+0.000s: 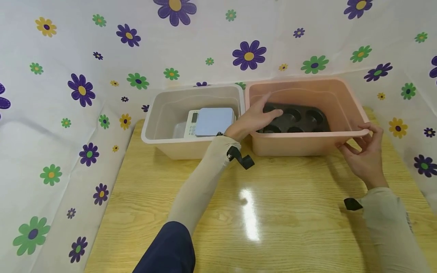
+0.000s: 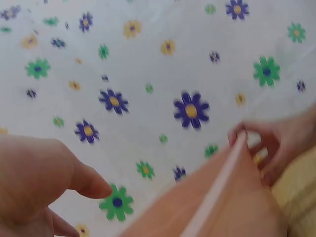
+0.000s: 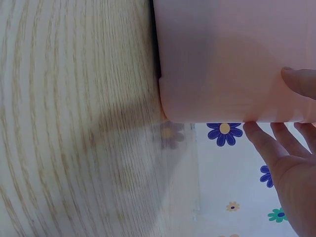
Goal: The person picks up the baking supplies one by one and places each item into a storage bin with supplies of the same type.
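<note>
My right hand (image 1: 368,155) grips the near right corner of a pink plastic bin (image 1: 290,146), with its thumb on the front wall and its fingers at the side. A black muffin tin (image 1: 300,120) with round cups lies inside this bin. My left hand (image 1: 254,118) reaches over the bin's left end, thumb spread and fingers extended, above the tin's left part. In the left wrist view the left thumb (image 2: 91,181) stands apart from the other fingers and pinches nothing. The right wrist view shows the right fingers (image 3: 266,140) against the pink wall.
Left of the pink bin stands a grey-beige bin (image 1: 181,147), holding a white kitchen scale (image 1: 188,127) with a light blue flat box (image 1: 215,121) over it. Both bins sit on a wood-grain table (image 1: 211,227) against flower-patterned sheeting (image 1: 205,41).
</note>
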### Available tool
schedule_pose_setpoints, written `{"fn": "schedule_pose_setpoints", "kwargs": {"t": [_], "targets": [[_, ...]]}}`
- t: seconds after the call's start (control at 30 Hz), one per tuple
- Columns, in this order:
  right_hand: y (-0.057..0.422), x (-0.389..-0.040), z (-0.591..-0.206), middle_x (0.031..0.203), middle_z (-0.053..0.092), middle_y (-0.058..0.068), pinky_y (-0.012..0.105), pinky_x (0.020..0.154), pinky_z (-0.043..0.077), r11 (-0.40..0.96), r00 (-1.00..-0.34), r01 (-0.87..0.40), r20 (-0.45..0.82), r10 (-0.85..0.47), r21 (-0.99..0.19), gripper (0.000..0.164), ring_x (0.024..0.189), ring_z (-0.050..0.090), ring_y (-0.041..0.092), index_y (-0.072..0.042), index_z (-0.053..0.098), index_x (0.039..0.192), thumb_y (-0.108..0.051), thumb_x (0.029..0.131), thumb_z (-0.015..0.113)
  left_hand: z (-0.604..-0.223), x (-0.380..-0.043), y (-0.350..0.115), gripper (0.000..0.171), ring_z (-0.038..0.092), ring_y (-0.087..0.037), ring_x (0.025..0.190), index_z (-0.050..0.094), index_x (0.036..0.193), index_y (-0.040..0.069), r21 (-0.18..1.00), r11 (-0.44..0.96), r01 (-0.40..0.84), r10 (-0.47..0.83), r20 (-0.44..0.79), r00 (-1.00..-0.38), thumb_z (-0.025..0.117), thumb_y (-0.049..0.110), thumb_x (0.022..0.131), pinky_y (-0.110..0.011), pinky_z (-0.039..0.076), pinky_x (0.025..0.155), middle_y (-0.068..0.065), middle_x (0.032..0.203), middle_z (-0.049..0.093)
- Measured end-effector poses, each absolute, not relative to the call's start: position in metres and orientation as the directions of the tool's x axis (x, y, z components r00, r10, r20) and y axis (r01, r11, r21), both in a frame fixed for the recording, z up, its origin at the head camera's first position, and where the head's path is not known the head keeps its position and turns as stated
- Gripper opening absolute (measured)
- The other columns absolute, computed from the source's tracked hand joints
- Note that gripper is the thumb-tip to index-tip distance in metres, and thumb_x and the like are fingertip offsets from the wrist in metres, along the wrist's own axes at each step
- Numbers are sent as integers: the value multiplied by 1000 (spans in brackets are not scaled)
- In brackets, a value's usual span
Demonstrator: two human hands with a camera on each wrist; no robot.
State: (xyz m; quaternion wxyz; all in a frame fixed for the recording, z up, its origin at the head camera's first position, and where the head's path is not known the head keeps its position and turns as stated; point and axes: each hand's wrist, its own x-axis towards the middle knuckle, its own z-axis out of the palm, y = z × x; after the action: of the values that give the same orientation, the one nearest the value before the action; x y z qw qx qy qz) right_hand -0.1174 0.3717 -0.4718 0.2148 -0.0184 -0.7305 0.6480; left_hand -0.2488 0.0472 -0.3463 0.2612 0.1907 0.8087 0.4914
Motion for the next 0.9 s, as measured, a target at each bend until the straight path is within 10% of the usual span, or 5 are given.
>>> {"fn": "schedule_pose_setpoints", "kwargs": {"t": [0.7, 0.9], "targets": [[372, -129, -470, 164, 45, 4, 10, 92, 55, 189, -912, -206, 259, 318, -960, 90, 135, 61, 15, -20, 38, 159, 24, 88, 71, -343, -209, -22, 55, 57, -33, 150, 45, 165, 16, 984, 74, 160, 474, 107, -874, 59, 18, 113, -46, 55, 117, -13, 164, 52], [369, -113, -450, 174, 28, -5, 24, 131, 32, 380, -916, -63, 205, 345, -923, 99, 158, 35, 16, -32, 28, 169, 8, 93, 77, -349, -195, -44, 45, 60, -29, 145, 54, 158, 11, 948, 100, 303, 343, 253, -904, 57, 17, 114, -49, 55, 116, -13, 155, 61]]}}
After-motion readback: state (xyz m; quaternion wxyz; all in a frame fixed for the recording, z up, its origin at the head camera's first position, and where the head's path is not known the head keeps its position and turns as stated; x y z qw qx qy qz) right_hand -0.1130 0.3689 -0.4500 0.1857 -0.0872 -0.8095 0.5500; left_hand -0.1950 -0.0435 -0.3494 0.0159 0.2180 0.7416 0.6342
